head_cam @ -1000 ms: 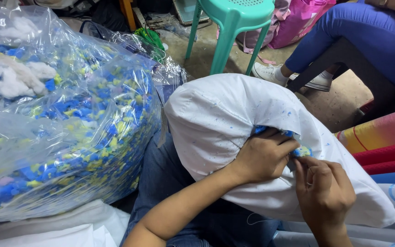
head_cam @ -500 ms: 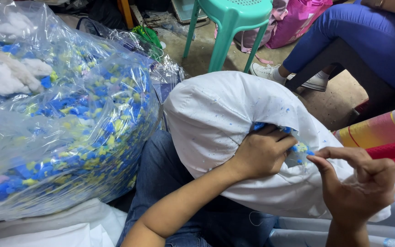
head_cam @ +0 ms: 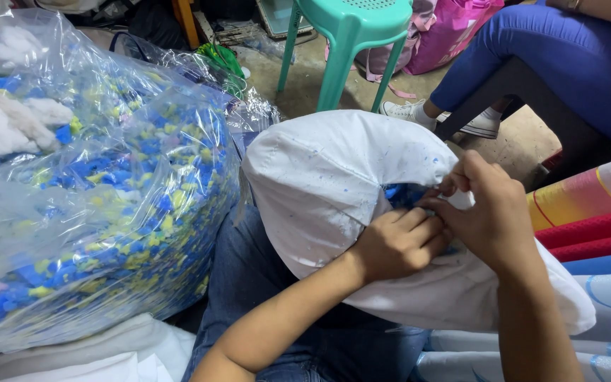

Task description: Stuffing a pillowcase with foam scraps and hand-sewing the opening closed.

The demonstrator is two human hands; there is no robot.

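Half a second back the right hand (head_cam: 493, 216) hung open off to the side; now it has come in over the pillow (head_cam: 334, 184) and closed its fingertips on the cloth at the opening, right against the left hand (head_cam: 399, 244). That left hand is curled into a loose fist, knuckles up, pinching the white fabric at the slit where blue stuffing shows through — both hands are clenched on the pillow's cloth, touching each other. Its forearm runs up from the lower left, across a denim-clad lap; the right forearm comes up from the bottom edge.

White and plump, the pillow rests on the person's lap, its far end rounded and bulging toward the green stool (head_cam: 351, 28). Close on the left, a big clear bag (head_cam: 100, 212) of blue and yellow foam scraps presses nearly against the knee. To the right lie folded coloured fabrics (head_cam: 595, 226) — tight there too. Beyond, someone in blue trousers (head_cam: 567, 64) sits well apart.
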